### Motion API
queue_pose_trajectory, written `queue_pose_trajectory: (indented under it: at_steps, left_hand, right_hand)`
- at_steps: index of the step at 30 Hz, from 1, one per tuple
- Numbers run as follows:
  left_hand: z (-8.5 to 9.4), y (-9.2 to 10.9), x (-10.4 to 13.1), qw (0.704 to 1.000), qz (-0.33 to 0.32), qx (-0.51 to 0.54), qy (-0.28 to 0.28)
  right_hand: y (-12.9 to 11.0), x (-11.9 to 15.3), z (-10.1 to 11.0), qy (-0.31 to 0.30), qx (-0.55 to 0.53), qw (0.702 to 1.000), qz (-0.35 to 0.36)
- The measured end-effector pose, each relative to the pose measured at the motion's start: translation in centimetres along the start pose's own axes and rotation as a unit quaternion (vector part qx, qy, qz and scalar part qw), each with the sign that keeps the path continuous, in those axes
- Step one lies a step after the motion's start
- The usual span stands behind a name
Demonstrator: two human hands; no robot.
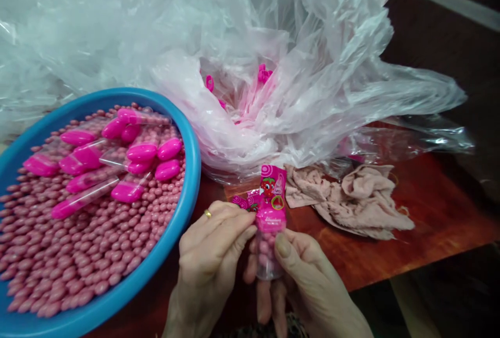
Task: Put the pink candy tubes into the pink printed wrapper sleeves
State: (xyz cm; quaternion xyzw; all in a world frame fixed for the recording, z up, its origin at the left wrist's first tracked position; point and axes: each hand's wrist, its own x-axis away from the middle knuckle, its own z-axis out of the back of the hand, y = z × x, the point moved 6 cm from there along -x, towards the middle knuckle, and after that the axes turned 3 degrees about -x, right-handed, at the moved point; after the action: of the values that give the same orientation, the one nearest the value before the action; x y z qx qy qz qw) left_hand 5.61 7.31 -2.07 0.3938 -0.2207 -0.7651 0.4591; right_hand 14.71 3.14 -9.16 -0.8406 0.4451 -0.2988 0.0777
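Observation:
A small clear candy tube (269, 260) with pink round candies inside stands upright between my hands, its pink top uppermost. My right hand (312, 280) grips its lower part, with the thumb across the front and fingers behind. My left hand (214, 254), a ring on one finger, is closed with its fingertips pressed at the tube's left side near the pink top. Above the top shows a pink label (273, 182) with a cartoon strawberry. More pink printed labels (248, 200) show just behind my left fingers.
Left stands a blue basin (191, 171) of pink candies (97, 244), with several pink-topped clear tubes (142, 151) lying on them. Behind, a large clear plastic bag (250, 140) holds pink pieces (264, 73). A crumpled beige cloth (363, 202) lies right on the reddish table (437, 213).

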Motion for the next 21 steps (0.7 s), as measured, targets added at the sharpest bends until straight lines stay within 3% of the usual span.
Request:
queue_pose_trajectory:
  at_steps: [12,16,21]
  left_hand:
    - [-0.8,-1.1,-0.9,0.992,0.085,0.009,-0.091]
    - [-0.9,-1.2,-1.1,0.986,0.14,0.013,-0.091]
    - [-1.2,-1.1,-1.3,0.983,0.163,-0.002,-0.088]
  right_hand:
    - [-0.3,-0.7,0.8,0.062,0.07,0.995,0.018]
    - [-0.5,-0.6,1.1,0.078,0.103,0.991,0.04]
    - [-0.9,-0.1,1.5,0.102,0.141,0.983,0.061]
